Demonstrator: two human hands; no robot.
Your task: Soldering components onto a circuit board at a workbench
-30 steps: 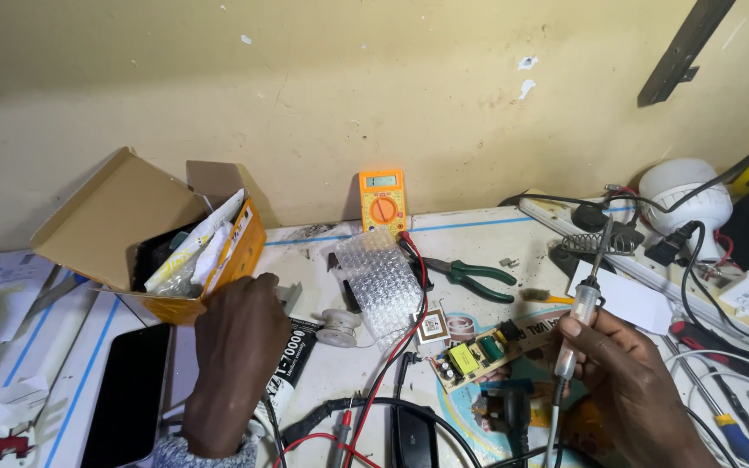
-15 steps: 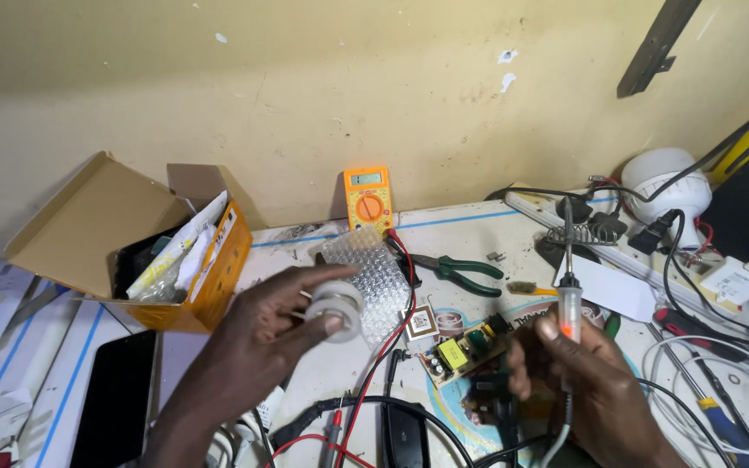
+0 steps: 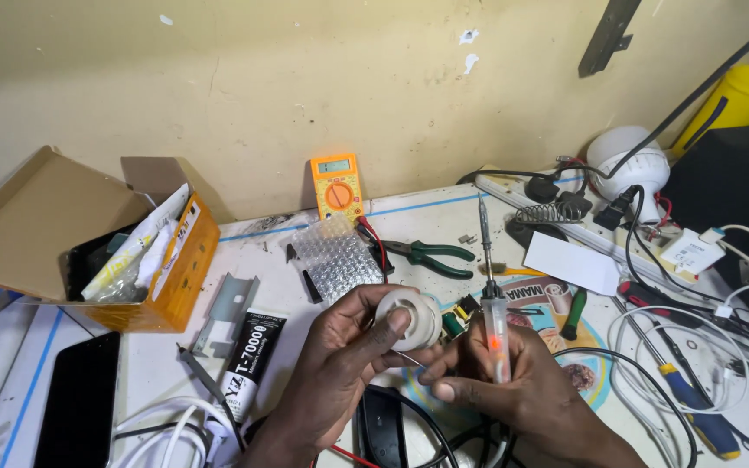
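While the left hand [image 3: 348,347] grips a white solder spool [image 3: 409,319] at frame centre, the right hand [image 3: 504,373], closed around an upright soldering iron [image 3: 491,312], pinches the wire end, so drawing out solder seems underway.

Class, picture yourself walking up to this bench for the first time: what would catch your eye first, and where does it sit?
At the centre front, the left hand grips a white solder spool, while the right hand holds a soldering iron upright, tip up. Behind them an orange multimeter leans on the wall. An open cardboard box sits far left.
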